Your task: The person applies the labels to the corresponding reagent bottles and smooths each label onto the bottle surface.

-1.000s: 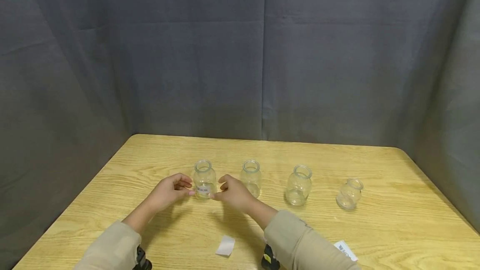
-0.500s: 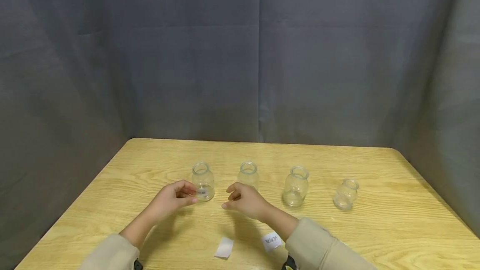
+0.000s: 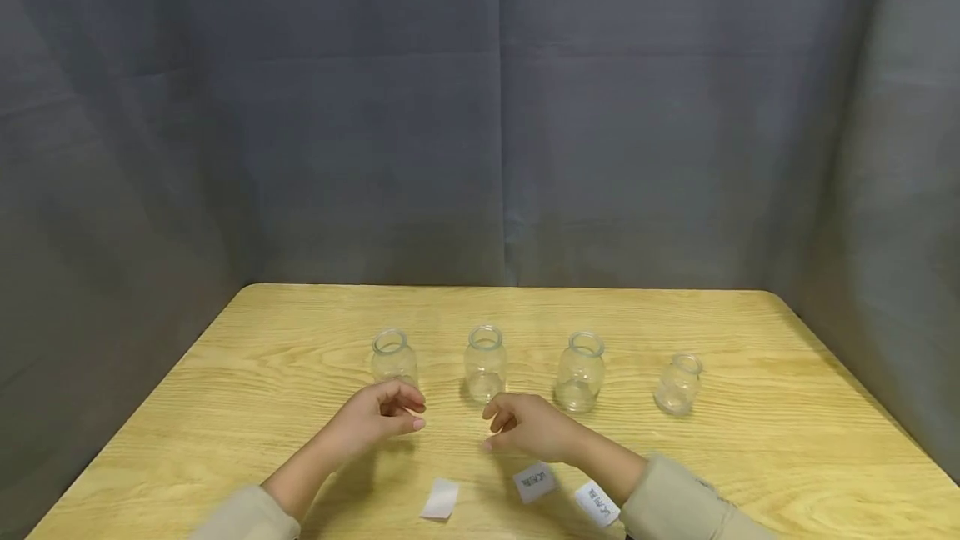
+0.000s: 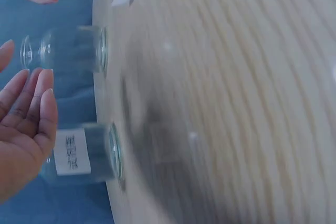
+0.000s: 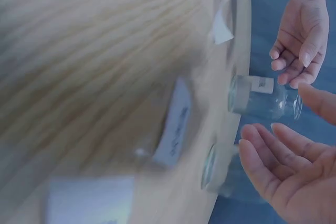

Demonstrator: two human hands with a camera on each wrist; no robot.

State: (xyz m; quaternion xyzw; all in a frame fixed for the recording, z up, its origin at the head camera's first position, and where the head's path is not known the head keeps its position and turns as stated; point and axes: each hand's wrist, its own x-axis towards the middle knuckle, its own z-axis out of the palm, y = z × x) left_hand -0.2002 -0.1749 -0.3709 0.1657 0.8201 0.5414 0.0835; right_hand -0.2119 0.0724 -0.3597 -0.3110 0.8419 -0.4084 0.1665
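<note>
Left hand: the left hand (image 3: 375,417) is held above the light wooden bench (image 3: 750,440), just in front of the leftmost jar. Its fingers are loosely curled and nothing is held in its grip; in the left wrist view the fingers (image 4: 31,103) are seen nearly straight, close to the jar but apart from it.
Right hand: the right hand (image 3: 528,427) is held over the bench in front of the second jar. Its fingers are relaxed and part-curled, and its grip is empty; the open palm is shown in the right wrist view (image 5: 283,177).
Labelled jar: a small clear glass jar bearing a white label (image 4: 84,153) is stood upright at the left end of the row, behind the left hand. The same jar is seen in the head view (image 3: 393,358), with its label hidden by the hand.
Other jars: three more clear glass jars are set in a row to the right, namely the second jar (image 3: 484,363), the third jar (image 3: 579,372) and a smaller fourth jar (image 3: 678,385), which is tilted. All are spaced apart.
Paper slips: a blank white paper slip (image 3: 440,498) is laid on the bench between the forearms. Two printed white labels (image 3: 534,482) (image 3: 597,503) are laid just beside the right wrist.
Backdrop: a grey cloth curtain (image 3: 480,107) is hung behind and beside the bench.
</note>
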